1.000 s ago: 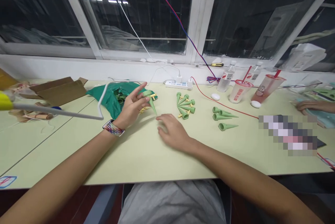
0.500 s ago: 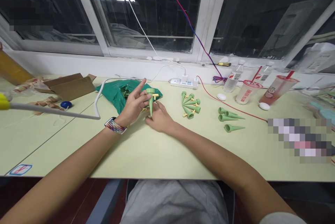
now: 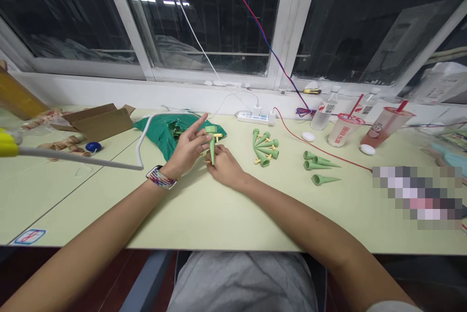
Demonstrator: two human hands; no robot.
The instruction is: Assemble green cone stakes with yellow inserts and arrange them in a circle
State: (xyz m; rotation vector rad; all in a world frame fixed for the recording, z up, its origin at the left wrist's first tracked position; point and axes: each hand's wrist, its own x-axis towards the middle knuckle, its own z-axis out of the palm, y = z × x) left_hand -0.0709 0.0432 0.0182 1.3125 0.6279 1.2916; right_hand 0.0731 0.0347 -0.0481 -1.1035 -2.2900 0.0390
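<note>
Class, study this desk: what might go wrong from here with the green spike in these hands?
The small yellow piece on the green plastic spike, held between the left hand and right hand, might slip and drop. The spikes clustered beside the right hand could get knocked out of place.

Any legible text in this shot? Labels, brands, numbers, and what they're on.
Nothing can be read with certainty.
Plastic cup: red print, too blurred to read.
Plastic bottle: red-and-white label, too small to read.
Sticker on the table's front edge: blue outline, red marks, unreadable.
</note>
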